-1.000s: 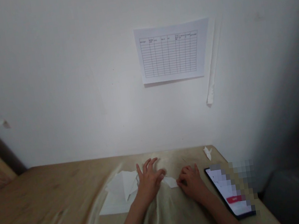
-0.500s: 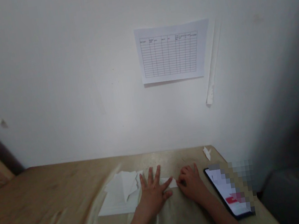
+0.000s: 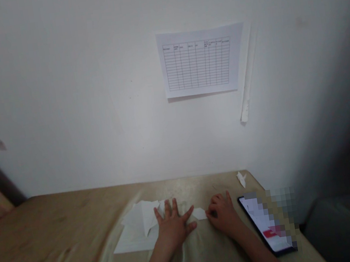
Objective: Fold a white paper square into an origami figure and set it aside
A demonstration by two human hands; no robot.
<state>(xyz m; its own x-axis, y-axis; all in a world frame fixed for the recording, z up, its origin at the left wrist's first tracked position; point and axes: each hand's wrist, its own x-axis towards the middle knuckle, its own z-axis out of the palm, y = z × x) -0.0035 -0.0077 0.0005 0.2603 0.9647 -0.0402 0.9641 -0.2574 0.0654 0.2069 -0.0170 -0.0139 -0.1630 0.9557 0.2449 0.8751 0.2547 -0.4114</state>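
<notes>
A small folded piece of white paper (image 3: 200,213) lies flat on the table between my two hands. My right hand (image 3: 223,213) pinches its right end, thumb against bent fingers, with one finger raised. My left hand (image 3: 174,223) is spread, palm down, fingers apart; its fingertips are close to the folded paper's left end, and I cannot tell whether they touch it. Beneath and beside the left hand lies a heap of white paper sheets (image 3: 137,236), with creased, folded pieces (image 3: 143,215) on top. Part of the heap is hidden by that hand.
A phone (image 3: 266,226), partly blurred out, lies right of my right forearm. A paper scrap (image 3: 241,179) sits near the far right corner of the cloth-covered table (image 3: 46,235). A printed table sheet (image 3: 198,65) hangs on the wall behind.
My left hand has slid left, off the folded paper, which now shows more fully. The right hand stays at its right end. The view has shifted slightly.
</notes>
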